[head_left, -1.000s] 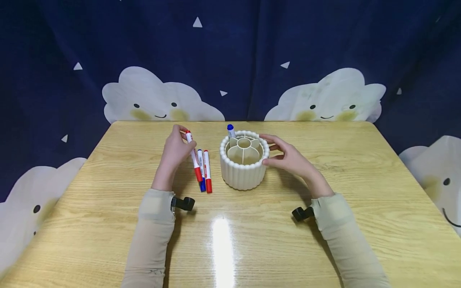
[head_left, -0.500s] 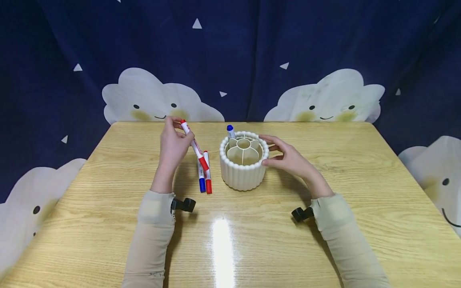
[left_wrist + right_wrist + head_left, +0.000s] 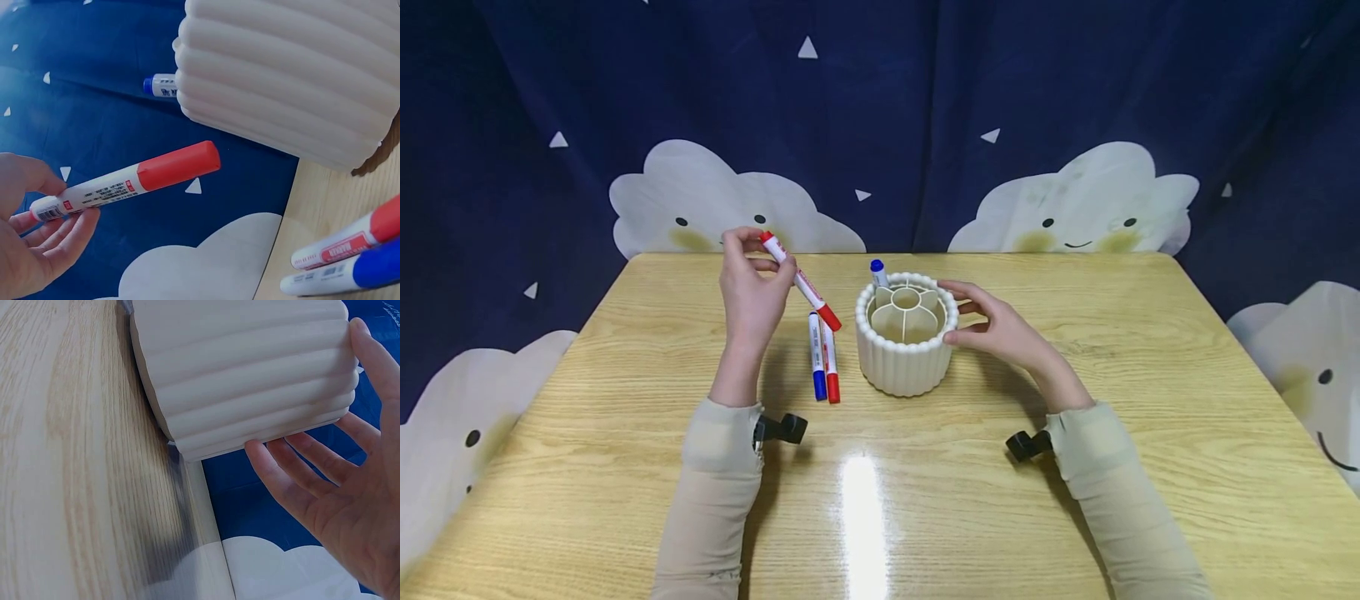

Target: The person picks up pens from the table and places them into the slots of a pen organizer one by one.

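My left hand (image 3: 751, 292) pinches a red-capped whiteboard marker (image 3: 803, 286) near its tail end, thumb against fingers. The marker is tilted in the air, its red cap pointing down towards the pen holder. That cream, ribbed round pen holder (image 3: 901, 368) has several compartments and a beaded rim. A blue-capped marker (image 3: 878, 273) stands in its back left compartment, lower part hidden. At the holder's right side, my right hand (image 3: 350, 487) grips it, thumb at the near rim and fingers round the far side. Left of the holder, another blue marker (image 3: 817, 357) and a red marker (image 3: 831, 367) lie side by side.
The wooden table (image 3: 970, 500) carries everything and ends at a dark blue curtain (image 3: 910, 100) with cloud prints. Black wrist mounts (image 3: 786, 428) stick out from both sleeves. A bright glare strip lies on the near tabletop.
My left hand has lifted the red marker off the table beside the other two, moving up and away, and swung its cap end rightward towards the holder. My right hand stays at the holder.
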`<action>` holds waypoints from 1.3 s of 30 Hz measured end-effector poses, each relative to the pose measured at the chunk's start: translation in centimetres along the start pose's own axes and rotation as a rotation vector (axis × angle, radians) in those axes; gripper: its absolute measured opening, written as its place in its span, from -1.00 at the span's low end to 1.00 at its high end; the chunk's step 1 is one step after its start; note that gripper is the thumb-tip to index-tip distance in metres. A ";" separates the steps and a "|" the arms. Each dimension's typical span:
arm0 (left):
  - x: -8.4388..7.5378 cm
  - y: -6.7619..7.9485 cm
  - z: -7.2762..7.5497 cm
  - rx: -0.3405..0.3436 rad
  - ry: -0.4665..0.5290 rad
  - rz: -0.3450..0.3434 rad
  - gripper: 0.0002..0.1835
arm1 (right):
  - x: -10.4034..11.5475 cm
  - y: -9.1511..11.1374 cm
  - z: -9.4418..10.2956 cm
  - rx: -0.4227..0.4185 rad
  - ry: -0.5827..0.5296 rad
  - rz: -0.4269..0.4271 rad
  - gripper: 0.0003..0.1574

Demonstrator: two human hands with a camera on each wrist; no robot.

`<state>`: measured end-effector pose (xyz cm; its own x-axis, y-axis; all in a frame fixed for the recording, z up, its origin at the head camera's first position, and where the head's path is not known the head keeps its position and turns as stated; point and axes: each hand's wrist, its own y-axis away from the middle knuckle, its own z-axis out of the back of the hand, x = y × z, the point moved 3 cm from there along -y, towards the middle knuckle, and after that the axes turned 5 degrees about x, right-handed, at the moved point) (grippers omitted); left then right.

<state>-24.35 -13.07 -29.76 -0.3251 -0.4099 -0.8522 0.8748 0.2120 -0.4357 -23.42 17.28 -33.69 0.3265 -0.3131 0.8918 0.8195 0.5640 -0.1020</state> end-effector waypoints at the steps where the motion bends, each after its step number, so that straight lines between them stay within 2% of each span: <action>1: -0.1 0.1 0.0 -0.006 0.008 -0.014 -0.54 | 0.0 0.0 0.0 0.001 -0.001 0.000 -0.12; 9: -1.5 0.8 0.3 -0.066 0.036 -0.106 -0.55 | 0.0 0.0 0.0 0.002 -0.005 -0.004 -0.12; 15: -2.8 1.2 0.2 -0.126 0.137 -0.162 -0.54 | 0.1 0.0 0.0 0.001 -0.013 -0.003 -0.12; 19: -3.3 1.5 -0.3 -0.140 0.178 -0.208 -0.55 | 0.2 0.0 0.0 0.000 -0.009 -0.005 -0.12; 27: -3.5 2.1 -1.5 -0.110 0.190 -0.286 -0.56 | 0.3 0.1 0.0 0.001 -0.003 -0.010 -0.12; 34: -3.7 2.5 -2.3 -0.070 0.169 -0.382 -0.55 | 0.1 0.0 0.0 0.001 -0.004 -0.008 -0.12; 39: -3.5 2.9 -3.1 -0.026 0.176 -0.403 -0.57 | 0.2 0.0 -0.1 0.002 -0.003 -0.013 -0.12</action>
<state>-21.82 -8.29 -28.91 -0.6965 -0.3074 -0.6483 0.6571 0.0897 -0.7484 -23.33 17.19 -33.59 0.3146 -0.3175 0.8945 0.8227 0.5612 -0.0901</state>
